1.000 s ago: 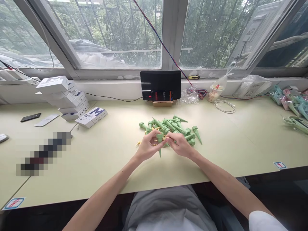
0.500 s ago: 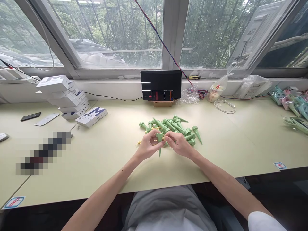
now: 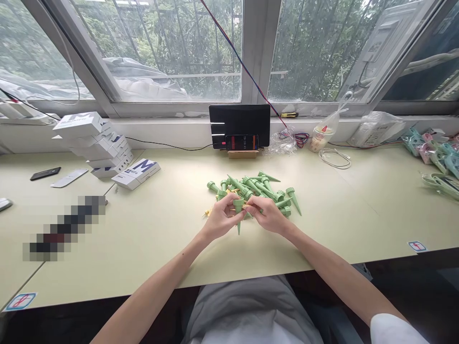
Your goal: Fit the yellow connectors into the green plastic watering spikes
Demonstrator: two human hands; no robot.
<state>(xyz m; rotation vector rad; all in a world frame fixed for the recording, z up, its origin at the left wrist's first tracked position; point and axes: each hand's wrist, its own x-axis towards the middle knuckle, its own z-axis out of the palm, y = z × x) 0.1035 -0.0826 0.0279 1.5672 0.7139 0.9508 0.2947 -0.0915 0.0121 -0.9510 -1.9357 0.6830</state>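
Observation:
My left hand (image 3: 223, 219) is closed around a green plastic plant watering spike (image 3: 238, 206), its ribbed cap up and its tip pointing down over the table. Close against its right side, my right hand (image 3: 267, 214) pinches a small yellow piece (image 3: 247, 206), which reaches toward the spike just below the cap. Whether the piece touches the spike or enters it I cannot tell. Behind both hands lies a loose pile of green spikes (image 3: 265, 187). Small yellow pieces (image 3: 208, 212) lie at the pile's left, partly hidden by my left hand.
A phone (image 3: 242, 142) leans on a black tablet (image 3: 239, 119) at the back. White boxes (image 3: 103, 143) are stacked at left, with one box (image 3: 136, 173) apart. A bagged cup (image 3: 321, 137), a white cable (image 3: 335, 159) and pastel plastic items (image 3: 435, 150) are at right.
My hands have stayed almost in place. The yellow piece between my right fingertips shows more clearly beside the green spike, and the spike has shifted very slightly.

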